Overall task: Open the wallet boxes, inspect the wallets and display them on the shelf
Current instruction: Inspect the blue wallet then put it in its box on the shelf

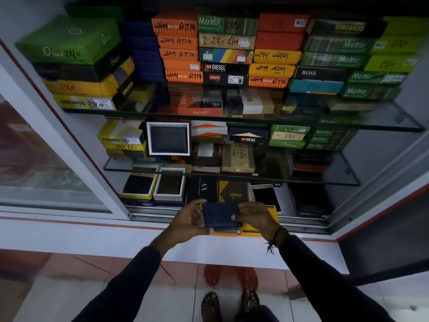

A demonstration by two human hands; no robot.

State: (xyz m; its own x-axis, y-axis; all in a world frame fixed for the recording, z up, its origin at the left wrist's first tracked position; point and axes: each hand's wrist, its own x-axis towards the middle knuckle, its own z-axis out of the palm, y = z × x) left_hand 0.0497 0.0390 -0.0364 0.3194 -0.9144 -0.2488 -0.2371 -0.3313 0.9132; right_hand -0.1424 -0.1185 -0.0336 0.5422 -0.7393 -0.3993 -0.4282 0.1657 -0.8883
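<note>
Dark blue wallet (220,214) held between both hands in front of the cabinet's bottom opening. Left hand (188,220) grips its left edge, thumb under, fingers (197,204) over the top. Right hand (256,217) closed on the right edge, fingertips on the face. Directly beneath the grip, an open yellow box (255,228) lies on the white ledge (116,231), partly hidden by wallet and hands. Just beyond the grip, on the lowest shelf, open boxes (154,185) show dark wallets. Above, two glass shelves (325,180) carry stacked closed boxes (227,49), many marked with handwritten prices.
</note>
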